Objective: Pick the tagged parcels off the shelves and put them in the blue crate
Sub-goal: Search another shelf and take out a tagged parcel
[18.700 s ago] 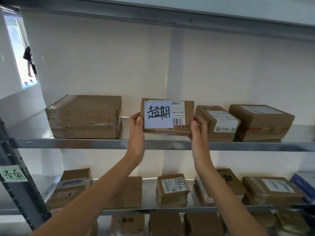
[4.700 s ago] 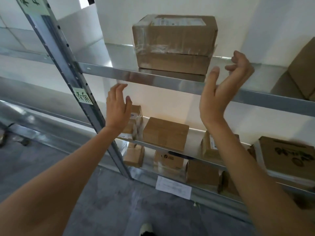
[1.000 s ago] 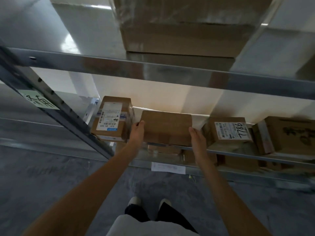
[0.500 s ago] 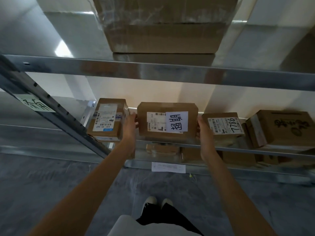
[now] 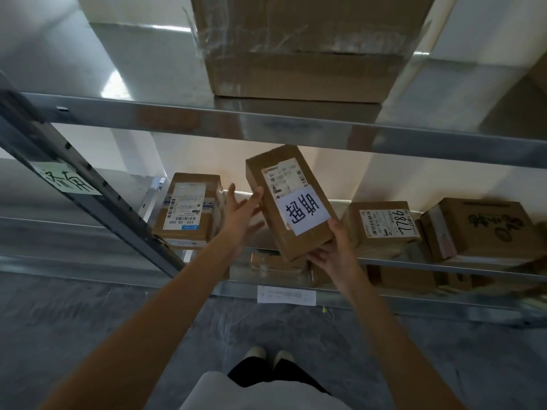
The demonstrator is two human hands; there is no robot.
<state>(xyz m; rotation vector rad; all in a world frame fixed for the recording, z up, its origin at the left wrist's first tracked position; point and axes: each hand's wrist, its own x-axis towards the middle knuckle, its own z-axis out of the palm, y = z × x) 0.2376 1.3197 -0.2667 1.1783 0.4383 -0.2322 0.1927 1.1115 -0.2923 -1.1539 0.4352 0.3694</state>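
Between both hands (image 5: 336,253), tilted tagged parcel (image 5: 291,201)

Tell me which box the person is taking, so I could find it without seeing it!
Look under the long metal shelf rail, at the row of brown boxes below. The tagged parcel is lifted up and tilted, gripped at its bottom end by the right hand. Only it carries a big white paper with handwritten characters.

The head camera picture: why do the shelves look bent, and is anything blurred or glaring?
Head view: the wide-angle lens bows the upper shelf edge; glare spots its top at left; the left hand is slightly motion-blurred; the tagged parcel reads sharp.
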